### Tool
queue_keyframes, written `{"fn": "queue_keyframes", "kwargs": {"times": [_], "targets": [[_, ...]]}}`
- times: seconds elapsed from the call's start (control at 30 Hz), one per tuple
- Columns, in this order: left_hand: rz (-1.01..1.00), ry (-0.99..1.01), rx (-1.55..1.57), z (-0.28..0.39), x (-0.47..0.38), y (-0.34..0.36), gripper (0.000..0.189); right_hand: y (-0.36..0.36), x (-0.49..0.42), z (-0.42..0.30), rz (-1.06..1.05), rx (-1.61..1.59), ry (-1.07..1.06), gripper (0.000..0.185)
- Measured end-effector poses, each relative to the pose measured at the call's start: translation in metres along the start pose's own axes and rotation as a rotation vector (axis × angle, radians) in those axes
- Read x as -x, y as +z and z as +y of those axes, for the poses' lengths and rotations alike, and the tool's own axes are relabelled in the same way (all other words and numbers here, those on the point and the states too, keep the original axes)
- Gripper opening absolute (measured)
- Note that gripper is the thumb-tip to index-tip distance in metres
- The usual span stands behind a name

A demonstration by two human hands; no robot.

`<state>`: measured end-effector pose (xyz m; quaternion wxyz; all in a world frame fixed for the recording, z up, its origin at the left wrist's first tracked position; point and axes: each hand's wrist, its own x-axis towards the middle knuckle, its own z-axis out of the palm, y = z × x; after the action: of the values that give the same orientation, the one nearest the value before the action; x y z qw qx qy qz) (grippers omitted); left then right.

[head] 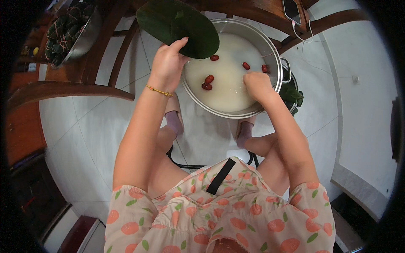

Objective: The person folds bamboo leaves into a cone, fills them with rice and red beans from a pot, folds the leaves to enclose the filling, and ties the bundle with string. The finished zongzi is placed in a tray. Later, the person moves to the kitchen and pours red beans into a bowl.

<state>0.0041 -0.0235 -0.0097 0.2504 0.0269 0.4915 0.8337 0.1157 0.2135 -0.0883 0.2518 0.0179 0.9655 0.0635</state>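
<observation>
My left hand [169, 61] holds a broad dark green leaf [196, 31] by its lower edge, the thumb lying on top, over the upper left rim of a large metal pot [232, 115]. Cloudy whitish liquid [221, 95] fills much of the pot, with pale matter in it. Several red dates [209, 79] float there, two of them touching. My right hand [258, 85] is at the pot's right side, its fingers curled down at the liquid; the fingertips are hidden, so what they hold cannot be told.
Wrapped, string-tied leaf bundles [65, 36] fill a metal bowl [83, 39] on a wooden chair [72, 87] at left. Behind the pot's right side, another container holds green leaves [291, 95]. A phone [291, 12] with a white cable lies on wooden furniture at upper right.
</observation>
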Motion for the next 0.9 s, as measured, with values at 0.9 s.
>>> {"fn": "queue_keyframes", "kwargs": {"times": [0.9], "targets": [[-0.135, -0.120, -0.230, -0.035, -0.004, -0.004, 0.036, -0.105, 0.057, 0.006, 0.005, -1.074, -0.381, 0.015]]}}
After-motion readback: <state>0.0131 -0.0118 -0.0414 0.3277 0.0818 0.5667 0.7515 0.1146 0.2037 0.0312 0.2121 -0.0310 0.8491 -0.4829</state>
